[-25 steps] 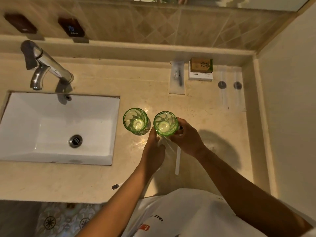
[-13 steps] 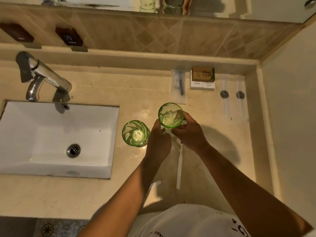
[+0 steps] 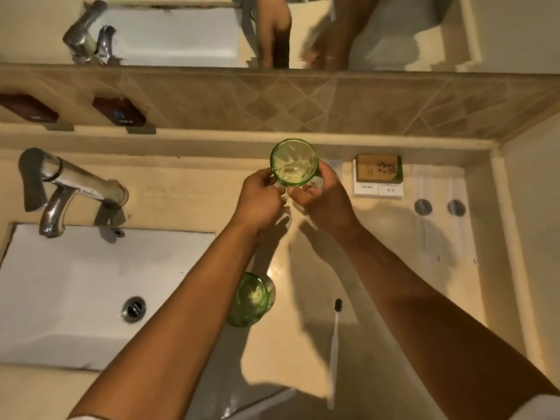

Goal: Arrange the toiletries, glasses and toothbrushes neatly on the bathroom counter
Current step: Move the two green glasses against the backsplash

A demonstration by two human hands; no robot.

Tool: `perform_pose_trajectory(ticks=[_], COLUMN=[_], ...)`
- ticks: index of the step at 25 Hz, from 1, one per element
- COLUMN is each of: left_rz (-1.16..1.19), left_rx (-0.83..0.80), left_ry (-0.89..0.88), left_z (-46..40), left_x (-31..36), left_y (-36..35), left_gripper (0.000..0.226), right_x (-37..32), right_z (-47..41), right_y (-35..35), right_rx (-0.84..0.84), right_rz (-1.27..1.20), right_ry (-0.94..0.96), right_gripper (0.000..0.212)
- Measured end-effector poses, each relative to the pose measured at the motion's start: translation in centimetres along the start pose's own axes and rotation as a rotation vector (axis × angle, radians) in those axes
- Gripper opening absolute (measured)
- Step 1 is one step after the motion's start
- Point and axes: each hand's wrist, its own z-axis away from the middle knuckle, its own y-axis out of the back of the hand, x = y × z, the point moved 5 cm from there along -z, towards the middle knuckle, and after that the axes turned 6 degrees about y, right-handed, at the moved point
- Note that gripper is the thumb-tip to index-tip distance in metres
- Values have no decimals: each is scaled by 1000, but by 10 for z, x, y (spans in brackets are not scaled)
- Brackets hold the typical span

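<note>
Head cam: both hands are up near the back wall of the beige stone table (image 3: 378, 268). The right hand (image 3: 325, 204) and left hand (image 3: 259, 201) have their fingers curled round the lower part of a green ribbed drinking glass (image 3: 294, 163), gripping it upright just left of the small white and brown hotel soap boxes (image 3: 378, 175). A second green glass (image 3: 251, 298) stands nearer the front, partly under the left forearm, beside the white rectangular sink (image 3: 75, 283). A white toothbrush with dark bristles (image 3: 335, 350) lies flat to its right.
</note>
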Motion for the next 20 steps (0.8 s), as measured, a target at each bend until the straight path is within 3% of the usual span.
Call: perform_pose_trajectory(ticks=[6,20], left_rz=[23,107], left_rx=[-49,-56], left_ry=[25,104], left_z=[-21,-31], left_x=[-7,-15], left_y=[-3,-3], left_gripper=[40,40], right_x=[29,31], right_z=[-15,-12], right_y=[-12,-22], right_rx=[3,62], right_rz=[14,-9], right_ry=[-2,-59], right_gripper=[76,68])
